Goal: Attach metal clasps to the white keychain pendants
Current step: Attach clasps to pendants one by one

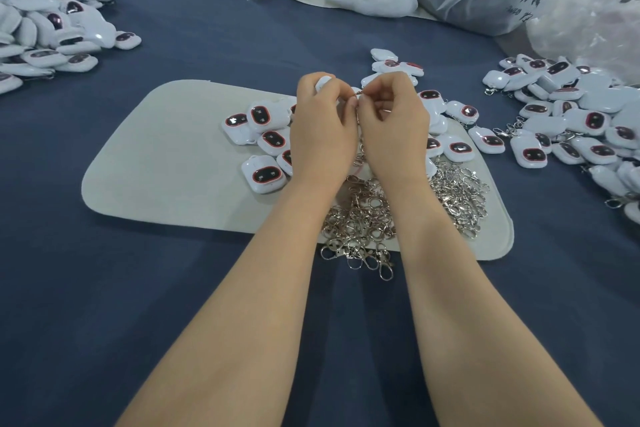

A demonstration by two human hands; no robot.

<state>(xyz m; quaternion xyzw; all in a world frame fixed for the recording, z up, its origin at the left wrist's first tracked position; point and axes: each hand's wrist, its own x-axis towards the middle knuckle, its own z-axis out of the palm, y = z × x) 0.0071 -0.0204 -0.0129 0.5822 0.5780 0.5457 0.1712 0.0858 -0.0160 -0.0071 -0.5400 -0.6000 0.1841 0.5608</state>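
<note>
The left hand [320, 121] grips a pendant [323, 81]; right hand [393, 118] pinches a clasp [359, 92].

One left hand [321, 128], one right hand [394, 126], one mat [166, 156].

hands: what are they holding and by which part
Left hand grips a white pendant round its body, mostly hidden. Right hand pinches a metal clasp at its upper end; the rest hangs between the hands.

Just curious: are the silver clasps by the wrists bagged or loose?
Loose: silver metal clasps lie heaped bare on the pale grey mat, some spilling off.
</note>
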